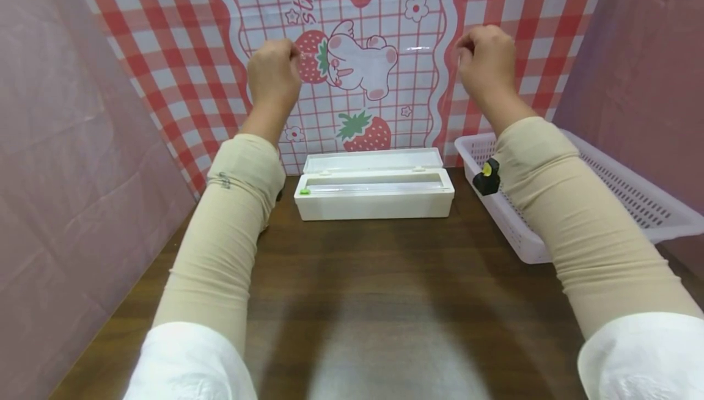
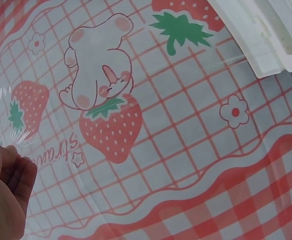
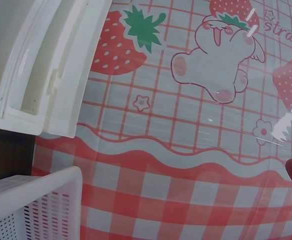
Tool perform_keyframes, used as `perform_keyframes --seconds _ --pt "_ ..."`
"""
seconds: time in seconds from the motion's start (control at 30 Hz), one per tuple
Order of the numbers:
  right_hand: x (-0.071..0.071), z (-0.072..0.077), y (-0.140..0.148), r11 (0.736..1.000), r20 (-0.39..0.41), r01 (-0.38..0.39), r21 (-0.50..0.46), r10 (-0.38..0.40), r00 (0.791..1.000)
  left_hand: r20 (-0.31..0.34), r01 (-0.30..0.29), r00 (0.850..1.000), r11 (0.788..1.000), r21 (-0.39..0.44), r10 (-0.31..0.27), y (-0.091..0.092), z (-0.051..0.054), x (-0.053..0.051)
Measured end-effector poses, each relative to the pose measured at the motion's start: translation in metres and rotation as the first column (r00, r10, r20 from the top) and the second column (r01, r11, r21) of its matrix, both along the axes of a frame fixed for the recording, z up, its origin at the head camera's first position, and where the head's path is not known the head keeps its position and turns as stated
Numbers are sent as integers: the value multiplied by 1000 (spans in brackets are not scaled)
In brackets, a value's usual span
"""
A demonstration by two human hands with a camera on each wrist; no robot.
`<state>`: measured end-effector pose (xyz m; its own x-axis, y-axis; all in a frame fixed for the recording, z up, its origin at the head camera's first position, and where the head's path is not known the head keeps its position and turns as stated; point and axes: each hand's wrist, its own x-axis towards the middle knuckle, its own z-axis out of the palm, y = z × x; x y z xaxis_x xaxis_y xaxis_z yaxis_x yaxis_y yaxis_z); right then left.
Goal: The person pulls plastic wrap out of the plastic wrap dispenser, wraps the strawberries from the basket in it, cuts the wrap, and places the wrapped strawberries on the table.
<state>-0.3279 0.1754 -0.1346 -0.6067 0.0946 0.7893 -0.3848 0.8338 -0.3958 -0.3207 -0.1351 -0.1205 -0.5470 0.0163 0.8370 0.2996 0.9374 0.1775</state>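
Both hands are raised in front of the cloth backdrop, well apart. At the left, my left hand [image 1: 273, 75] pinches one corner of clear cling film, and creases fan out from its fingertips across the film [image 2: 20, 136] in the left wrist view. Opposite it, my right hand [image 1: 486, 63] pinches the other side; the film [image 3: 289, 126] gathers and shines there in the right wrist view. Most of the sheet is see-through, so its edges are hard to make out. Below stands a white cling film dispenser [image 1: 376, 207], lid up, with a green slide cutter [image 1: 305, 192] at its left end.
A pale plastic basket [image 1: 532, 247] with perforated sides stands at the right, partly behind the right forearm. The brown wooden table [image 1: 363, 278] lies under the arms. A strawberry-print cloth [image 1: 357, 64] hangs behind, with pink curtains [image 1: 71, 192] at both sides.
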Motion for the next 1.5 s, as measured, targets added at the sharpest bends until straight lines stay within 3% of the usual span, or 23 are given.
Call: perform_keyframes --seconds 0.27,0.57,0.67,0.87,0.97,1.07,1.17,1.27,1.3,1.37,1.5 --pt "2 4 0 1000 13 22 -12 -22 1000 -34 16 999 1000 5 -16 1 5 4" --pt "11 -2 5 999 -61 -3 -35 1 998 -72 72 995 997 24 -70 2 3 14" --pt "16 -8 8 998 -86 -9 -63 4 996 -121 116 986 993 15 -113 2 -2 20" --pt "31 -23 12 983 -159 -70 -168 43 986 -225 226 948 974 -26 -226 -3 -17 40" --pt "41 -30 14 972 -190 -107 -211 66 979 -238 307 921 950 -47 -309 -8 -20 51" --pt "52 -36 18 964 -233 -148 -222 95 968 -226 415 884 909 -27 -410 -14 -23 62" --pt "63 -43 21 961 -280 -190 -201 129 951 -176 501 857 863 64 -485 -18 -27 73" --pt "71 -52 25 956 -308 -223 -193 157 938 -120 575 818 801 164 -563 -20 -35 83" --pt "74 -56 26 954 -312 -231 -192 164 936 -102 600 799 776 197 -592 -20 -39 86" --pt "78 -63 29 953 -320 -246 -177 180 930 -81 655 749 716 240 -658 -20 -49 92" --pt "87 -76 32 936 -347 -303 -180 228 910 -44 752 625 586 302 -779 -22 -67 103"
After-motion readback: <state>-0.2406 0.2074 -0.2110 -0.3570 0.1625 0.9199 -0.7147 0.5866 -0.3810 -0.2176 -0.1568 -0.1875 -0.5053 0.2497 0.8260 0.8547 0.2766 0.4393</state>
